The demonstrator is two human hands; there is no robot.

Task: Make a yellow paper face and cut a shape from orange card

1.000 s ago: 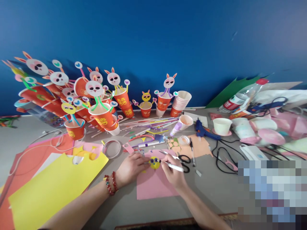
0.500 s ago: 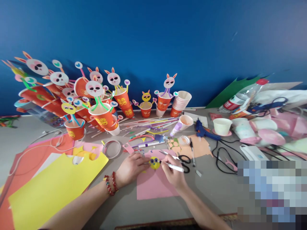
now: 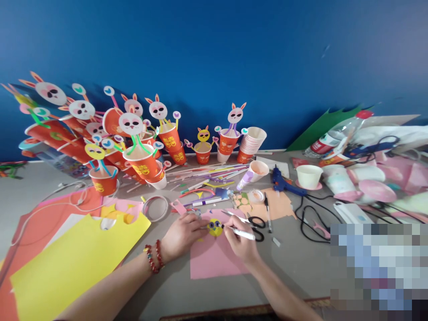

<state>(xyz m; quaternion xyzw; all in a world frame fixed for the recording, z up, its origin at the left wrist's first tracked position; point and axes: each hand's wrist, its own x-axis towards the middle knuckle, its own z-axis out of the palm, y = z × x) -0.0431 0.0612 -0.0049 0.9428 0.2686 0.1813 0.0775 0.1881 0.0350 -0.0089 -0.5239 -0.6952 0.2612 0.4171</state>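
Both hands (image 3: 185,232) (image 3: 241,240) low at yellow disc (image 3: 214,228)

A grey table (image 3: 301,263) bore everything, with a pink sheet (image 3: 217,263) as the dial's centre. From it, a red sheet (image 3: 43,227) lay toward nine o'clock, a tape roll (image 3: 145,210) at ten, loose straws (image 3: 214,169) at twelve, stacked cups (image 3: 252,145) near one, and a blue glue gun (image 3: 284,183) between one and two.

The head view shifted minutely, so cups (image 3: 45,133) toward the table's (image 3: 294,267) far left corner showed slightly further left; any marker (image 3: 243,233) motion was indiscernible.
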